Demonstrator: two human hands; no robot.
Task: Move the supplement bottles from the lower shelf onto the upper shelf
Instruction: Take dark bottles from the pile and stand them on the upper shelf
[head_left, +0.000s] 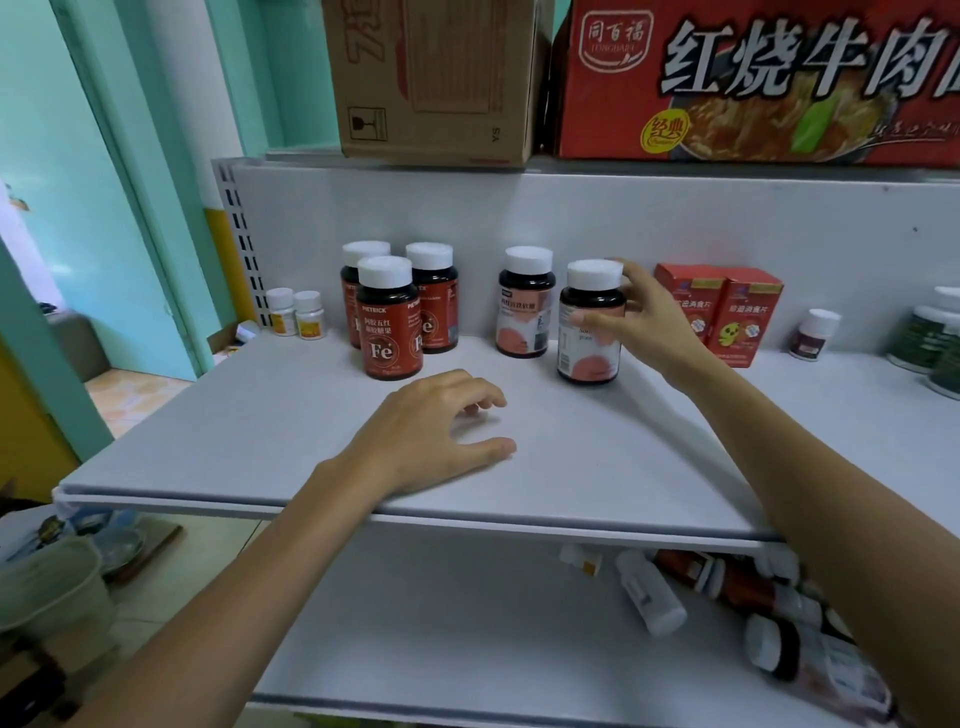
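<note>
On the upper shelf (270, 447) stand three dark bottles with red Fe labels (387, 319) at the left and two dark bottles with pink-and-white labels. My right hand (647, 319) holds the nearer pink-labelled bottle (589, 338) by its shoulder, thumb in front and fingers behind the white cap; the bottle stands upright on the shelf. The second pink-labelled bottle (524, 306) stands just left of it. My left hand (441, 431) rests on the shelf with relaxed fingers and holds nothing. Several supplement bottles (654, 597) lie on the lower shelf (467, 623) at the right.
Two small white bottles (296, 314) stand at the shelf's far left. Two red boxes (727, 317), a small white-capped bottle (813, 335) and dark green bottles (930, 343) fill the right. Cardboard cartons (436, 78) sit on the shelf above. Clutter lies on the floor at lower left.
</note>
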